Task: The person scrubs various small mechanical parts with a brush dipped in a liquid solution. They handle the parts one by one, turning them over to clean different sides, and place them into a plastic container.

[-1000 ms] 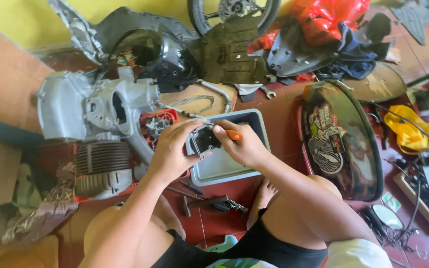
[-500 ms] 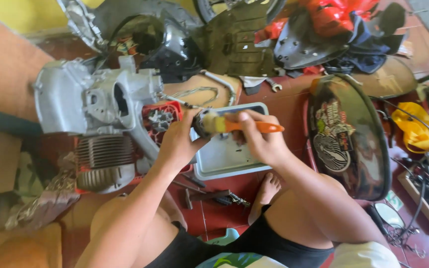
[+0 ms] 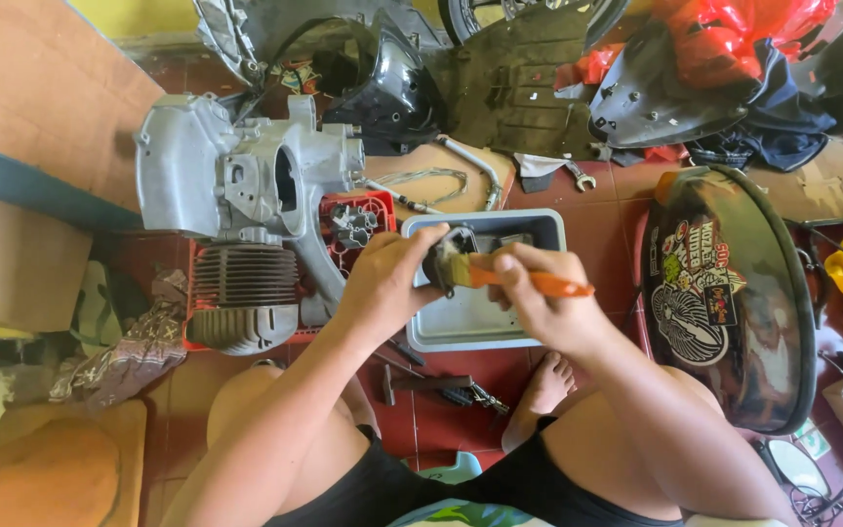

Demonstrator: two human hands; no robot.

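Left hand grips a small dark metal part, fingers wrapped round its left side, holding it just above the grey tray on the red floor; right hand pinches the orange handle of a brush, fingers closed on it, bristles touching the part. The part looks like cast metal: stiff, fairly dense for its size, likely oily and slippery, so best held by its outer edges with the whole hand, as it is now. The brush is light, with a rigid handle and soft bristles, best held mid-handle. Grey engine case and a finned cylinder sit to the left; a dark stickered tank lies to the right; a few loose tools lie below the tray
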